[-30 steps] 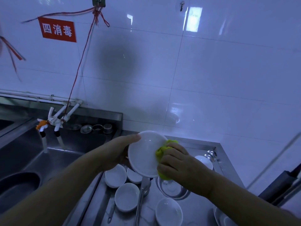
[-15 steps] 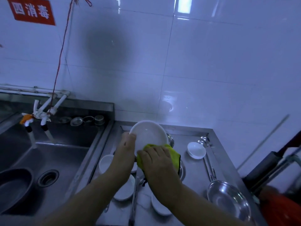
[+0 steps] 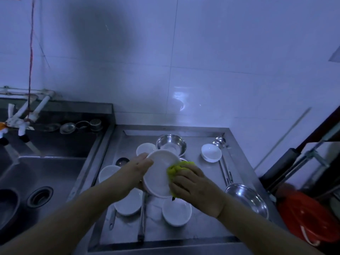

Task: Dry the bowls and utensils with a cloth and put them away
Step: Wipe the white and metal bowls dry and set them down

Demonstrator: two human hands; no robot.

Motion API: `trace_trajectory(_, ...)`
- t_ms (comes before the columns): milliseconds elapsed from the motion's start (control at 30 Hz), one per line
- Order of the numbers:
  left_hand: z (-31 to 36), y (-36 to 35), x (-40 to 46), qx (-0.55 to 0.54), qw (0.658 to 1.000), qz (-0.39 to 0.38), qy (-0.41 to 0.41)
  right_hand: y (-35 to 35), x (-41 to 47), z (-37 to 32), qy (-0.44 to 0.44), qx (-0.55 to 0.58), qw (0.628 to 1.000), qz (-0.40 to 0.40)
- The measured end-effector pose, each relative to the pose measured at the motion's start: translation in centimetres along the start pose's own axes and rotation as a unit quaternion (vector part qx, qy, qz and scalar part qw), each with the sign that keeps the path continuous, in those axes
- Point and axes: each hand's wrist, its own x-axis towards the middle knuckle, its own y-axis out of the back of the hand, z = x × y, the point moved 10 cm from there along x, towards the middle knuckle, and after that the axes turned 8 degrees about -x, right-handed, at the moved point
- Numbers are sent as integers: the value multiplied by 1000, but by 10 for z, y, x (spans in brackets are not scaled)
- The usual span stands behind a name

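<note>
My left hand grips the left rim of a white bowl, held tilted above the steel drainboard. My right hand holds a bunched yellow-green cloth pressed against the bowl's right side. Below the hands lie several white bowls, among them one in front, one at the left and one at the back right. A steel bowl stands at the back. A long steel ladle and a steel utensil handle lie on the drainboard.
A deep steel sink with a drain lies to the left, with white taps above it. A shallow steel dish sits at the drainboard's right edge. An orange bucket and a dark frame stand at the far right.
The view has tilted down and the scene has darkened. The cloth has shifted from the bowl's lower edge to its right side, and the bowl has turned in my left hand.
</note>
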Motion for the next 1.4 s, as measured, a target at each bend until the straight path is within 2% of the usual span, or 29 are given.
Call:
trace_trajectory(100,-12,-6,15,-20,999,26,30,8,-18,33,-76,1,997,7)
trace_trajectory(200,-24,-21,31,-74,996,33,36,22,-50,87,-244,50,968,5)
trace_trajectory(267,-35,-32,43,-79,995,39,35,34,-82,120,-367,100,925,6)
trace_trajectory(367,-60,-51,64,-83,994,58,49,52,-135,152,-531,129,838,15)
trace_trajectory(500,-100,-82,91,-75,988,94,99,68,-198,175,-669,158,723,71)
trace_trajectory(600,-129,-111,111,-71,981,114,137,71,-235,189,-712,155,676,115)
trace_trajectory(833,-202,-158,178,46,970,141,191,35,-294,221,-741,163,641,115)
trace_trajectory(1000,-236,-187,224,28,963,160,214,8,-321,249,-745,184,632,112)
trace_trajectory(1133,-235,-212,241,-42,955,182,229,-10,-331,262,-751,205,617,112)
trace_trajectory(1400,-244,-225,252,-45,954,170,244,-36,-315,273,-721,250,638,108)
